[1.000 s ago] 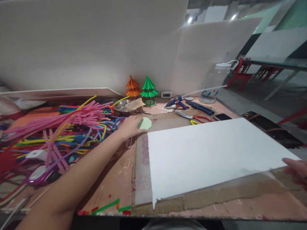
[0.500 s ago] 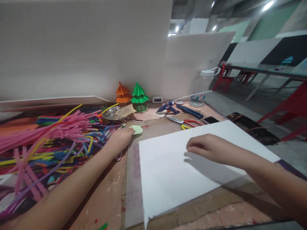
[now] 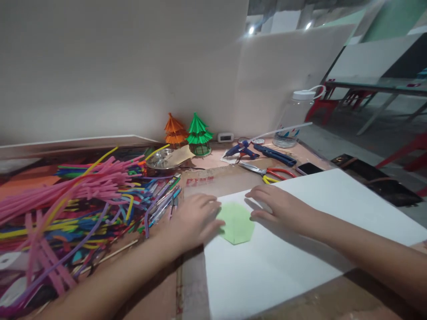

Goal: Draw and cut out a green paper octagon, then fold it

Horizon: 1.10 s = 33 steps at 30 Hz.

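A light green paper octagon (image 3: 234, 223), with a faint crease down its middle, is over the left part of a large white sheet (image 3: 300, 249). My left hand (image 3: 196, 218) has its thumb and fingertips on the octagon's left edge, holding it there. The left edge is partly covered by those fingers. My right hand (image 3: 275, 205) is at the octagon's upper right, its thumb and fingers apart with nothing between them. Whether its fingertips touch the paper I cannot tell.
Pipe cleaners (image 3: 100, 178) pile up on the left beside several pens (image 3: 165, 204). Toward the back are a metal bowl (image 3: 158, 161), orange (image 3: 174, 129) and green (image 3: 199, 133) paper trees, a glue gun (image 3: 243, 149), a utility knife (image 3: 273, 154), scissors (image 3: 255, 168) and a bottle (image 3: 289, 120).
The green octagon has come right and nearer, from beside the pens onto the white sheet, along with my left hand. My right hand's fingers have spread and moved to the octagon's right side.
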### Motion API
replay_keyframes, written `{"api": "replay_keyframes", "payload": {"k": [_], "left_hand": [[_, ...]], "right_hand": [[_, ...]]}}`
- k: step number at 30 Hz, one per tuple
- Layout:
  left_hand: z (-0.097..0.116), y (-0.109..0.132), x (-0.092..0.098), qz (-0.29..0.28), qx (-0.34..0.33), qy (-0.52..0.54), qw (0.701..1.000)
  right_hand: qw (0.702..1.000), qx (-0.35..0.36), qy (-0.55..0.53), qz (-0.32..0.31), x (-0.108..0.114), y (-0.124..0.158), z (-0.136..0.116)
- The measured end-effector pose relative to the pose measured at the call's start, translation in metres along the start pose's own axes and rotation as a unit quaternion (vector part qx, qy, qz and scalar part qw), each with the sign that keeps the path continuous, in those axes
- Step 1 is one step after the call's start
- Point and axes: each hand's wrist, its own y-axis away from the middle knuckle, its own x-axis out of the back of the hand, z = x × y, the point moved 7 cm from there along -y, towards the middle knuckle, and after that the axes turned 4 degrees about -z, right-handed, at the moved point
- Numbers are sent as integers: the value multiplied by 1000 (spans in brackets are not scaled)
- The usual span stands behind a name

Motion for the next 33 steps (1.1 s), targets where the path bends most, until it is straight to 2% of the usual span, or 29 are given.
{"api": "replay_keyframes", "payload": {"k": [2,4,6,10,13,20,28,33], "left_hand": [[-24,0,11,6,57,1,998],[-33,-3,13,-2,87,11,996],[-26,-8,4,-24,85,29,996],[3,-21,-26,-67,55,52,995],[12,-29,-35,-79,43,64,994],[23,-27,-32,-93,35,90,991],[16,-32,-33,-107,74,142,981],[6,-37,-26,-59,105,224,967]], "right_hand": [[998,29,53,24,-6,-4,4],[996,35,77,36,-13,-8,10],[995,39,77,43,-17,-12,13],[997,26,66,42,-18,-21,16],[998,-6,50,24,-15,-26,18],[998,-48,-13,-29,-16,-29,20],[999,-38,-23,-2,-19,-38,22],[999,-37,27,-19,-13,-43,25]]}}
